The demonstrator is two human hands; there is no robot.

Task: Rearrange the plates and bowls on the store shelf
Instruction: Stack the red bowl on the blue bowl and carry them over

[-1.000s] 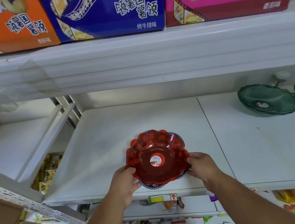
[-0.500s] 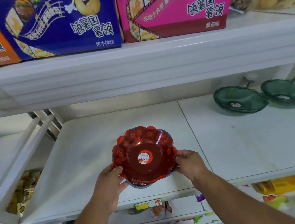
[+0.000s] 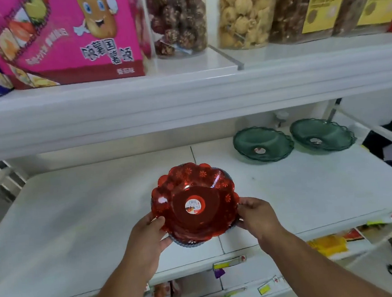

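Note:
A red scalloped bowl [image 3: 194, 195] with a round sticker in its middle is nested in a dark bluish bowl [image 3: 189, 243], whose rim shows beneath it. My left hand [image 3: 148, 235] grips the stack's left edge and my right hand [image 3: 258, 216] grips its right edge. The stack is over the front of the white shelf [image 3: 78, 218], near the seam between two shelf panels. Two green scalloped plates [image 3: 263, 146] [image 3: 321, 135] lie side by side at the back right of the same shelf.
The upper shelf [image 3: 185, 97] overhangs close above, carrying a pink snack box [image 3: 67, 38] and clear jars of snacks [image 3: 240, 11]. Price tags [image 3: 228, 262] line the shelf's front edge. Packaged goods sit on the lower shelf [image 3: 329, 245]. Dark items [image 3: 388, 141] lie at far right.
The view has shifted right, with the bowl stack still held in both hands. The stack now sits over the panel seam, closer to the green plates. Both green plates are now fully visible.

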